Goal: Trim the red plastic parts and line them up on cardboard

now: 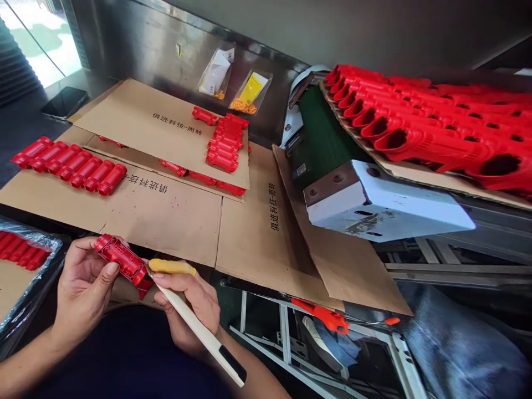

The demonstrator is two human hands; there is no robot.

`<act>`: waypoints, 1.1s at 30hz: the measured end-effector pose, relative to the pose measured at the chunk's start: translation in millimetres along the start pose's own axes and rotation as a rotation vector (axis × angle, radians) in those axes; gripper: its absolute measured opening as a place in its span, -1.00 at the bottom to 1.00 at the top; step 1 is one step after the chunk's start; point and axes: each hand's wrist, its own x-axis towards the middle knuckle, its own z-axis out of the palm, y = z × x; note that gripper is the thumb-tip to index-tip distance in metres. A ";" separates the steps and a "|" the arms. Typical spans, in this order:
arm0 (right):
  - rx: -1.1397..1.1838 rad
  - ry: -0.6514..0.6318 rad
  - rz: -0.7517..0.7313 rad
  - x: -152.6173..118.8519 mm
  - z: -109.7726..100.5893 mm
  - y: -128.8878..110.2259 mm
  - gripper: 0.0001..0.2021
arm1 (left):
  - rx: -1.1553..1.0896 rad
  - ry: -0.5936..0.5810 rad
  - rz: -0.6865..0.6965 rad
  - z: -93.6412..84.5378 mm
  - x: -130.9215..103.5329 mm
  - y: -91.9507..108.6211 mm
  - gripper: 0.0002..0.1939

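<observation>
My left hand (85, 282) grips a red plastic tubular housing (122, 257) between thumb and fingers, its open ribbed side turned up. In my right hand (193, 305) is a slim white-handled tool (199, 327) with a black end, held like a pen. A yellow finger cot (171, 266) covers the index finger. The tool's tip meets or nearly meets the right end of the housing; its exact shape is too small to tell. Beyond my hands, a row of similar red housings (85, 167) lies on a cardboard sheet (178, 221).
More red parts (226, 141) sit on a raised cardboard sheet (133, 108). Larger red pieces (436, 122) cover the green conveyor (328, 133) at right. A plastic-lined box (45, 266) stands at left. Also here: a phone (65, 103), two small bags (251, 91), orange-handled scissors (324, 316).
</observation>
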 end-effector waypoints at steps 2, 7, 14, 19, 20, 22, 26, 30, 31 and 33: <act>0.017 -0.054 0.005 4.3 -5.1 3.7 -0.82 | 0.022 0.015 0.009 -0.7 0.5 -0.7 -0.69; -0.260 -0.255 -0.308 17.1 -21.5 14.1 -0.79 | 0.051 0.017 -0.018 0.5 3.7 -0.4 -0.67; -0.019 -0.211 -0.100 14.5 -22.3 20.0 -0.81 | 0.076 -0.061 -0.048 -1.6 6.4 -0.2 -0.71; 0.435 -0.108 0.503 10.6 -15.7 23.6 -0.80 | 0.189 -0.118 0.033 -2.4 5.6 2.9 -0.69; 0.539 -0.089 0.570 10.9 -13.8 25.0 -0.76 | 0.210 -0.127 0.057 -1.2 5.5 3.5 -0.70; 0.736 -0.050 0.658 11.9 -9.2 27.8 -0.72 | 0.245 -0.138 0.115 1.9 5.2 4.0 -0.69; 1.018 0.038 0.783 12.6 -1.2 31.2 -0.71 | 0.305 -0.127 0.213 7.3 3.9 1.5 -0.64; 1.117 0.000 0.829 9.7 -3.7 30.9 -0.68 | 0.267 -0.087 0.175 8.5 5.4 0.5 -0.68; 1.036 0.003 0.749 8.7 -6.0 30.5 -0.69 | 0.236 -0.083 0.138 8.2 6.6 1.1 -0.70; 0.692 0.038 0.492 6.7 -10.9 28.9 -0.76 | 0.183 -0.076 0.065 7.0 9.4 2.5 -0.73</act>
